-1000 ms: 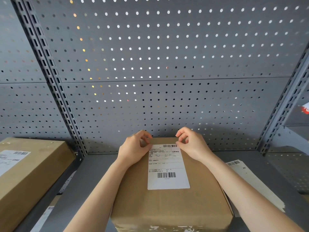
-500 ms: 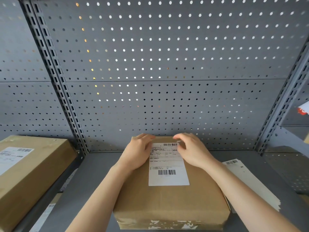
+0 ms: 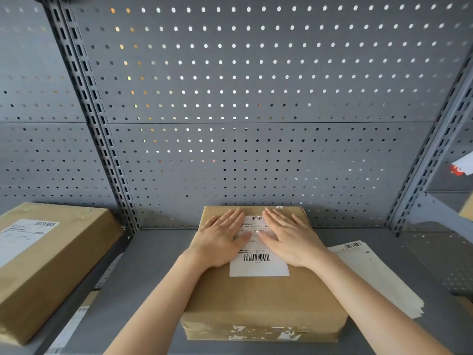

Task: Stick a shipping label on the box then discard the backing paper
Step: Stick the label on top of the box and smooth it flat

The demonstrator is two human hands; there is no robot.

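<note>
2 boxes (image 3: 261, 298), 1 label (image 3: 258, 265), 2 hands (image 3: 221, 239)

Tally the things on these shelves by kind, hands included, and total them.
Brown cardboard boxes: 2 (centre box, left box)
White barcode labels stuck on boxes: 2 (centre, left)
Loose white sheet stack: 1
Bare hands: 2 (left, right)
Total: 7

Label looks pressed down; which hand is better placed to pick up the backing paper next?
Probably the right hand. Both hands lie flat on the label atop the box, but the sheets, likely the backing paper, lie on the shelf beside the right forearm; the left hand would cross over.
</note>
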